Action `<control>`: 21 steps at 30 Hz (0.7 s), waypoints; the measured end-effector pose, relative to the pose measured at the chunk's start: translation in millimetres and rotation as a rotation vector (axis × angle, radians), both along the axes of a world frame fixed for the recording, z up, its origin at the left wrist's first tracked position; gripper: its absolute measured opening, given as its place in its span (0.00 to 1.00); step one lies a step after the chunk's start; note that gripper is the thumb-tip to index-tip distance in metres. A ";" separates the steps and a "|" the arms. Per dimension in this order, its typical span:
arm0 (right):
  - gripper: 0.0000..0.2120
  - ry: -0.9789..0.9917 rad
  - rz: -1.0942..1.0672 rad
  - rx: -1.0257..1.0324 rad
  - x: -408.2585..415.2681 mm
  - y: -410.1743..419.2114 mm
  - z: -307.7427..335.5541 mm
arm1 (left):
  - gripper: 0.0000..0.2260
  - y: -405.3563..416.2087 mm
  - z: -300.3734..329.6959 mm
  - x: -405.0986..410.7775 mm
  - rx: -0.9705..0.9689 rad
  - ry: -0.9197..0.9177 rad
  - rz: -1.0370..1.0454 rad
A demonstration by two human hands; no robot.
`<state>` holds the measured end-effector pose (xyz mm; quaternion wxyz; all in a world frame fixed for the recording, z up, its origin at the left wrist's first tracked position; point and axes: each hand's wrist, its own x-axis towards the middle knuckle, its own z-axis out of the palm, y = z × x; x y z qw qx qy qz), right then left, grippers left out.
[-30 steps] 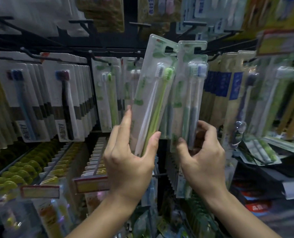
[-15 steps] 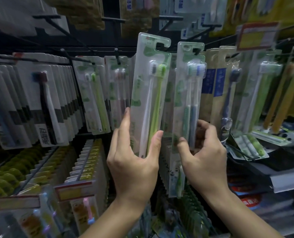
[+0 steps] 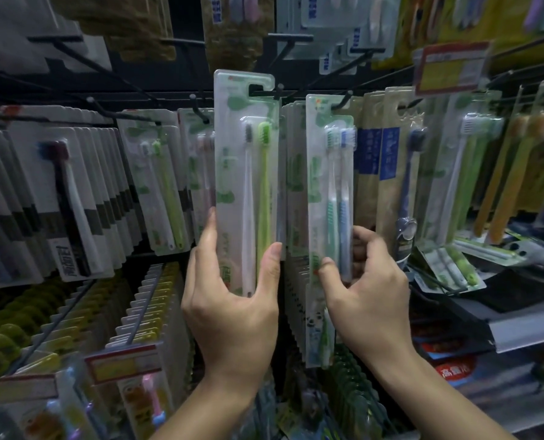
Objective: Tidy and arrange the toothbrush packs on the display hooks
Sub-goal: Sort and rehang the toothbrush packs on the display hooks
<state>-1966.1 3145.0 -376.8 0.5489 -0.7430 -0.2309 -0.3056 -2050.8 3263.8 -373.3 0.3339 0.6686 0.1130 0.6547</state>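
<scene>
The left hand [image 3: 232, 300] grips the lower end of a tall clear-plastic blister pack [image 3: 246, 173], thumb curled over its right edge and fingers flat behind its left edge. The pack is a flat, glossy rectangle with rounded corners and a pale green printed card inside; it holds two toothbrushes upright, one white-handled with dark bristles and one lime green. Its notched hang hole at the top sits level with the tip of a thin black wire hook [image 3: 269, 92], though whether it is threaded on cannot be told.

Just to the right, the right hand [image 3: 366, 290] pinches the bottom of a shorter blister pack [image 3: 329, 192] between thumb in front and curled fingers behind. This one holds a green-handled and a blue-handled brush side by side, and its top hangs at a second black hook [image 3: 343, 101]. Behind it hangs a row of similar green-carded packs [image 3: 294, 185].

To the left, white-carded packs [image 3: 73, 198] with dark and white brushes hang in dense overlapping rows. To the right hang matte tan card sleeves with blue labels [image 3: 378, 160]. A red-and-yellow price tag [image 3: 451, 69] sits upper right, blurred.
</scene>
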 end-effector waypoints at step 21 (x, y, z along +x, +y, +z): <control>0.24 0.047 -0.032 -0.027 -3.0 6.1 -0.5 | 0.33 12.8 16.0 5.7 -0.138 0.159 -0.108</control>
